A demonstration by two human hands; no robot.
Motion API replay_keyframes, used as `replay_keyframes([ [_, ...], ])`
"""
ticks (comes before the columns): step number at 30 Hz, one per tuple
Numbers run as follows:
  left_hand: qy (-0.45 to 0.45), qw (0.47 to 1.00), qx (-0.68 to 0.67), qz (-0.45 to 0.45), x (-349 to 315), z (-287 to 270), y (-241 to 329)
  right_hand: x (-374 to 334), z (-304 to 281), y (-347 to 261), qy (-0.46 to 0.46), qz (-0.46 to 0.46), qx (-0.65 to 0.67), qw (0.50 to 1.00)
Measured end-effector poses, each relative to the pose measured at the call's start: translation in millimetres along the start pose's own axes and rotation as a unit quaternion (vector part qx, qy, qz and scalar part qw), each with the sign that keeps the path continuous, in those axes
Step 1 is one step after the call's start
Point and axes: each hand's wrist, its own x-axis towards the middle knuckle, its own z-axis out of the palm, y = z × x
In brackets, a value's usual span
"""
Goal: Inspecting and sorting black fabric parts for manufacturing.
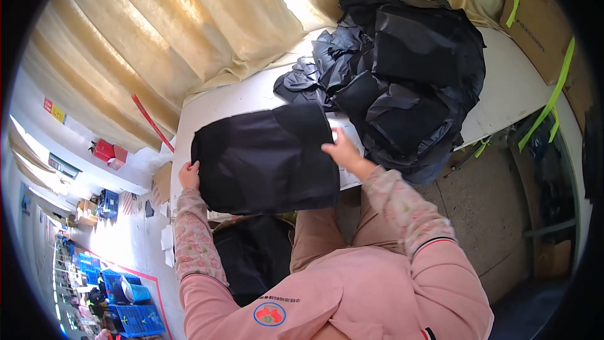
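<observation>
A roughly rectangular black fabric piece (264, 160) lies spread over the near edge of the white table, its front edge reaching over my lap. At its left edge my left hand (189, 175) is closed on it, thumb on top and the other fingers mostly hidden. By the right edge is my right hand (345, 153), thumb and forefinger apart, with nothing seen between them. Just beyond that hand, a big heap of black fabric pieces (418, 50) covers the table and hangs over its near edge. Crumpled dark material (305, 79) lies at the heap's left.
The white table (513, 82) runs along yellow curtains (157, 25). More black fabric (255, 255) sits below the table, left of my legs. A cardboard box (541, 25) with bright green strips stands at the right. Blue crates (135, 318) are on the floor, far left.
</observation>
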Motion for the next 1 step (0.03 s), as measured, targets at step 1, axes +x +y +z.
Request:
replay_keyframes([
  [1,0.068,0.987,0.128,0.066,-1.7,9.2,-4.7,3.2,3.4,1.7,-0.002,-0.001,0.002,1.0],
])
